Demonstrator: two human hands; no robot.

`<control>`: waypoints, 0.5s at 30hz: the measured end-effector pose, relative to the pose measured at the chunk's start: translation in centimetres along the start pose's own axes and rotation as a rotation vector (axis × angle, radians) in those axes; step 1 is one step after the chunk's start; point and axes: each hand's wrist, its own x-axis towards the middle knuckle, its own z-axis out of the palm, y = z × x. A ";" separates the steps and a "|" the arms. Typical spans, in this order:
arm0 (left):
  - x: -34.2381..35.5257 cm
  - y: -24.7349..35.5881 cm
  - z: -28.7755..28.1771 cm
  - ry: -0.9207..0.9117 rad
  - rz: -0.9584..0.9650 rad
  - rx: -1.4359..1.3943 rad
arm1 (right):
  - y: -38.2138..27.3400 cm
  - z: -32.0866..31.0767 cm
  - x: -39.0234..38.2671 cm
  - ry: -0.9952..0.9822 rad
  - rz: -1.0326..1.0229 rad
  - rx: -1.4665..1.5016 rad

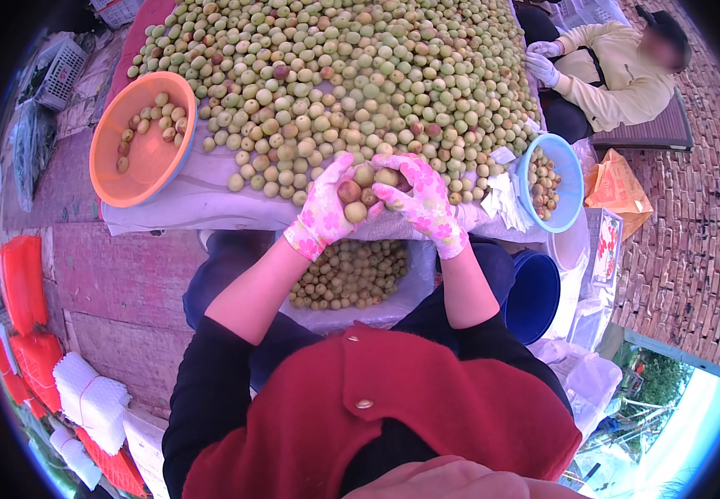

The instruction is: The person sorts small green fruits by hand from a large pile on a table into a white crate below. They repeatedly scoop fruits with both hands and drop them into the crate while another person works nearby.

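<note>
My left hand point(325, 209), in a white glove with pink flowers, is curled around several small round green-yellow fruits point(355, 211), some with reddish-brown patches. Facing it, my right hand point(423, 201) in a matching glove has its fingers bent over the same cluster. Both hands are above the near edge of a table, against a large pile of the same fruits point(335, 91). Below my hands, between my legs, a container lined with clear plastic point(420, 270) holds many more fruits point(347, 276). The undersides of the held fruits are hidden by my gloves.
An orange basin point(148, 162) with some fruits tilts at the table's left. To the right are a light blue basin point(574, 170) of browner fruits, white tissues point(505, 204) and a dark blue bucket point(534, 299). A gloved co-worker point(618, 79) sits at the far right.
</note>
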 end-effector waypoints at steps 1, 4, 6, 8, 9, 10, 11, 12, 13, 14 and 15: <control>0.1 0.0 -0.1 -0.116 -0.010 -0.028 | 0.9 -0.3 0.1 0.037 -0.041 0.073; 0.0 0.6 -0.1 -0.175 -0.025 -0.068 | 5.4 -2.4 2.0 0.148 0.061 0.160; 0.0 1.0 0.1 -0.202 0.013 -0.051 | 9.2 -4.0 4.2 0.378 0.071 -0.183; -0.1 1.1 0.3 -0.183 0.051 -0.067 | 12.4 -5.5 5.3 0.387 0.244 -0.419; -0.1 1.2 0.3 -0.183 0.062 -0.079 | 13.6 -5.6 5.8 0.348 0.297 -0.481; -0.1 1.2 0.4 -0.189 0.063 -0.105 | 14.5 -5.4 6.2 0.300 0.347 -0.531; -0.1 1.3 0.4 -0.177 0.093 -0.076 | 15.1 -5.2 6.7 0.256 0.385 -0.563; -0.2 1.4 0.4 -0.173 0.115 -0.059 | 15.5 -5.1 6.9 0.220 0.410 -0.580; -0.2 1.5 0.5 -0.127 0.139 -0.053 | 15.6 -5.2 6.9 0.213 0.417 -0.575; -0.3 1.7 0.5 -0.158 0.164 -0.058 | 15.6 -5.6 6.6 0.211 0.417 -0.559; -0.5 1.8 0.6 -0.147 0.189 -0.076 | 15.5 -6.5 6.0 0.229 0.400 -0.557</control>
